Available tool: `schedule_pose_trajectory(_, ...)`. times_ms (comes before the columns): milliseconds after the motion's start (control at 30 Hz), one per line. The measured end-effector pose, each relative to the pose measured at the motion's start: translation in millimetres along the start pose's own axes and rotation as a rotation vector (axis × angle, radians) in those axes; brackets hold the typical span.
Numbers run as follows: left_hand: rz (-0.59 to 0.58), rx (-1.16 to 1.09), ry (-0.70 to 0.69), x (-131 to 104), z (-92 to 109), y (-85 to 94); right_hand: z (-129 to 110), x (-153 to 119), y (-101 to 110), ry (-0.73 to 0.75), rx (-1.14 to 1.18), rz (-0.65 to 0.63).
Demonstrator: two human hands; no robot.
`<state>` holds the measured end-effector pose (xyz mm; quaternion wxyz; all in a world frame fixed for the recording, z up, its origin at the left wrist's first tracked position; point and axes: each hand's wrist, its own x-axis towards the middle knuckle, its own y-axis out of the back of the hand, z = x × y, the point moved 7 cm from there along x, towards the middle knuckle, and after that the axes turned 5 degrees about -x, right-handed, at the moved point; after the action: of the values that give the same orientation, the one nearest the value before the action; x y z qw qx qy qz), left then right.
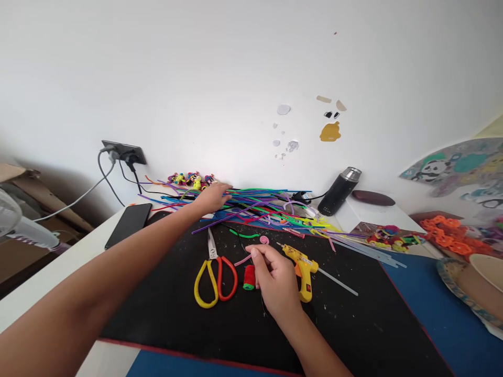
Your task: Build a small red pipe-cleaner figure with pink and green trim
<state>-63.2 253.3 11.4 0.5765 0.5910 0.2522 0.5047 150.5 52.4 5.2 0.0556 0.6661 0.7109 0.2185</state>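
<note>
Pink pipe cleaner (242, 260), short pc., at approx. 10 o'c. of R hand (277, 277); thumb + index tips together, clamped on its near end, free end out over black mat (173, 309). Est. handling: v. light, soft fuzz on thin wire, bends easily, holds shape, little slip; best taken w/ a fingertip pinch nr. one end, since a hard squeeze may kink it or flatten the pile. Red-green roll (249, 277) at 9 o'c., just beside R fingers; contact n/c. Pink coil (264, 240) at 11, green pc. (244, 234) beyond. Scissors (212, 252) at 9, blades up-mat. Yellow glue gun (302, 264) at 2-3, w/ glue stick (338, 281) out the back. L hand (212, 199) at 10-11, on heap of mixed pipe cleaners (251, 200); fingers partly hidden, can't tell if gripping. Small figures (192, 179) just past L hand; phone (129, 225) at 9-10; flask (340, 191) at 1-2, tilted in view.
</note>
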Motion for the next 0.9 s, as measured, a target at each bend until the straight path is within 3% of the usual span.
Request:
schedule_pose_trajectory(100, -0.027, 0.003, -0.001, 8.3, 1.1, -17.1, -4.2, -1.9, -4.2, 0.063, -0.094, -0.022)
schedule_pose_trajectory(200, -0.059, 0.001, -0.09, 3.7, 23.5, -29.8, -7.0, -2.9, -7.3, 0.129, -0.161, -0.024)
schedule_pose_trajectory(367, -0.056, 0.002, -0.231, -20.0, 63.2, -32.0, -13.3, -6.4, -14.0, 0.173, -0.182, -0.08)
schedule_pose_trajectory(500, -0.101, -0.051, -0.301, -32.7, 73.7, -33.7, -20.1, -10.3, -19.4, 0.217, -0.193, -0.155)
schedule_pose_trajectory(600, -0.079, -0.083, -0.256, -28.9, 62.3, -26.4, -20.7, -11.8, -22.1, 0.249, -0.241, -0.185)
schedule_pose_trajectory(767, 0.084, 0.0, -0.013, 0.6, 17.3, -3.5, -19.5, -14.3, -27.9, 0.31, -0.328, -0.208)
schedule_pose_trajectory(900, 0.067, 0.104, 0.053, 23.3, -4.6, -10.8, -20.4, -16.0, -31.3, 0.351, -0.355, -0.223)
